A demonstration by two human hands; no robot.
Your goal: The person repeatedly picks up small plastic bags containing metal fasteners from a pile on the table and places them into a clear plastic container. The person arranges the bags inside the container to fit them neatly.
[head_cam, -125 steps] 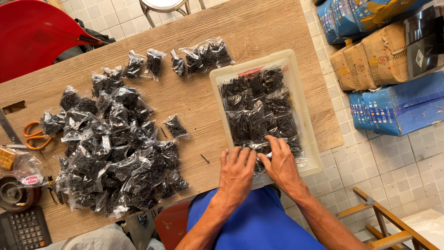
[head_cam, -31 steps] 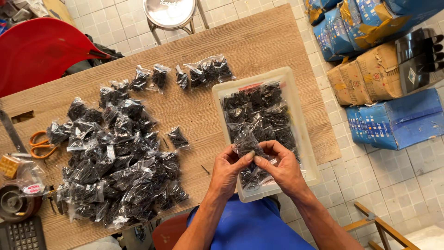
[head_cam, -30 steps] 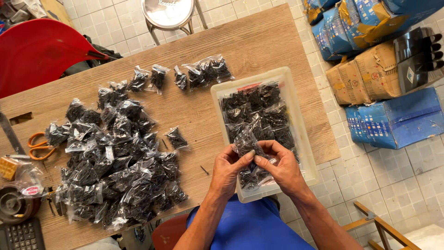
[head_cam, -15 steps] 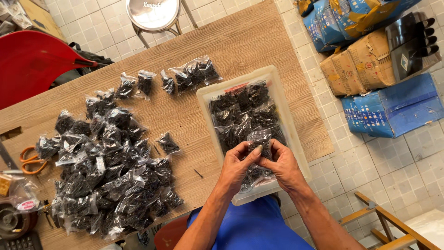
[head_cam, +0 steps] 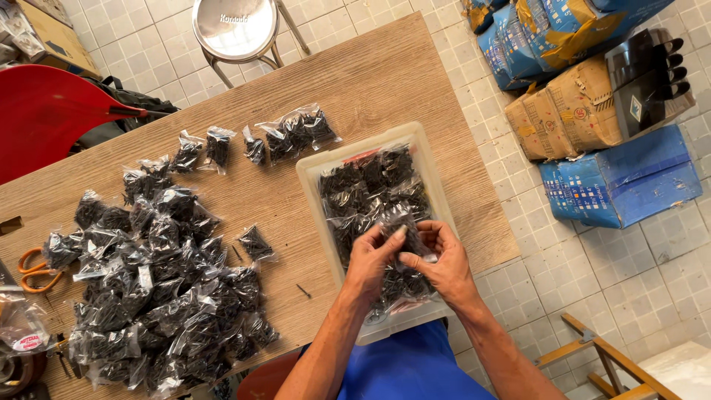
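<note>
both hands work over the near end of the clear plastic tray, which sits on the wooden worktop. left hand and right hand pinch one small clear bag of black screws between thumbs and fingertips, holding it just above the other filled bags in the tray.

to do this step well, as judged from the grip: keep the bag over the tray so loose screws fall back in; pinch at the film edge, not on the screw mass, since points could pierce the thin plastic; hold the mouth upward while handling.

a large heap of filled bags lies on the worktop to the left, well apart from the tray; a few separate bags lie beyond it. orange scissors lie at the left edge.

compared with the frame about four seconds earlier, the hands no longer press flat at the tray's near rim; they have moved inward and lifted one bag. tray and heap remain in place.
</note>
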